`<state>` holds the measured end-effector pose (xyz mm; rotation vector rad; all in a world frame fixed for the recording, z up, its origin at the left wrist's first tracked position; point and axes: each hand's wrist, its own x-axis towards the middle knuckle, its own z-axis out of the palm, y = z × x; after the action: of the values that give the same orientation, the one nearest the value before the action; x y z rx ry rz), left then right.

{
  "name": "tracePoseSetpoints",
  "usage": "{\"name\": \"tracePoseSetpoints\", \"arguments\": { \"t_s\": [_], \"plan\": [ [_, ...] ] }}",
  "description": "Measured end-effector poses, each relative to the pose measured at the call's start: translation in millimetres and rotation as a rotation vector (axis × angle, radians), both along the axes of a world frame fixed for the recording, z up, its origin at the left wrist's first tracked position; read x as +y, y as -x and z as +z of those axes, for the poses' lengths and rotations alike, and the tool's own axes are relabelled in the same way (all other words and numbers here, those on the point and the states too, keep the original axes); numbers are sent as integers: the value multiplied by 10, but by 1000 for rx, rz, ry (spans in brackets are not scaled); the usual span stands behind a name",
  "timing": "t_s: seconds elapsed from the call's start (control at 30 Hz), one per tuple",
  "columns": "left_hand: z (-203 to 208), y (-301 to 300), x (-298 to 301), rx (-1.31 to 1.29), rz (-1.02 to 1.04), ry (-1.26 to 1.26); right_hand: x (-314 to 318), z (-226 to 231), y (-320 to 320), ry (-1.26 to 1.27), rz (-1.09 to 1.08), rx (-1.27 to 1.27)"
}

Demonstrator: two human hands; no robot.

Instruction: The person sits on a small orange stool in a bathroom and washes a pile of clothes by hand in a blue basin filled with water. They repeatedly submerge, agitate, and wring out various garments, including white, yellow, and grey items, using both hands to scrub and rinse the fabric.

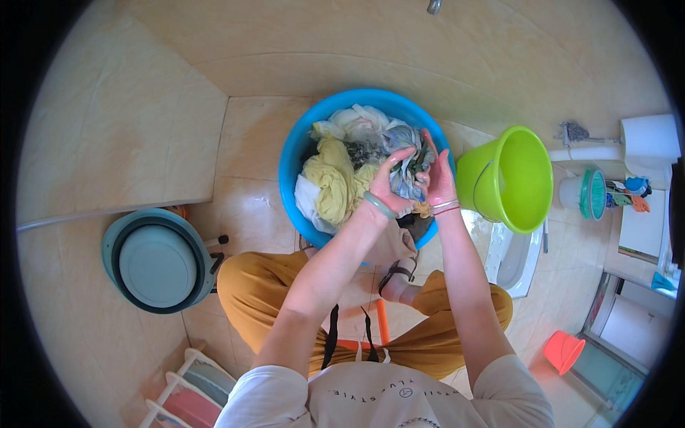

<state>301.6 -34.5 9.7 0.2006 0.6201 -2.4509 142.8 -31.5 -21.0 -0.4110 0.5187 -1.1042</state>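
In front of me stands a round blue tub (pixel 289 167) with wet laundry and some water in it. Between my two hands, over its right side, is a bunched blue-grey patterned cloth (pixel 407 162). My left hand (pixel 387 187), with a pale green bangle at the wrist, grips it from the left. My right hand (pixel 442 184) presses on it from the right, fingers pointing up. Left of them lies a yellow cloth (pixel 332 178), with a white cloth (pixel 360 121) at the far side. A beige cloth (pixel 391 246) hangs at the near rim.
A lime-green bucket (pixel 467 171) is tilted right of the tub, above a white squat toilet (pixel 515 260). Grey-green basins (pixel 157 271) are at the left. An orange-red bin (pixel 564 352) and a white rack (pixel 178 381) are farther off. Tiled walls rise behind the tub.
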Motion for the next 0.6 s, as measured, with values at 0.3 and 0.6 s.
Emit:
{"name": "tracePoseSetpoints", "arguments": {
  "t_s": [0.3, 0.6],
  "plan": [
    [-27, 26, 149, -15, 7, 127, -167, 204, -295, -1, -6, -264],
    [230, -162, 152, -292, -230, 458, -482, 680, -187, 55, 242, 552]
  ]
}}
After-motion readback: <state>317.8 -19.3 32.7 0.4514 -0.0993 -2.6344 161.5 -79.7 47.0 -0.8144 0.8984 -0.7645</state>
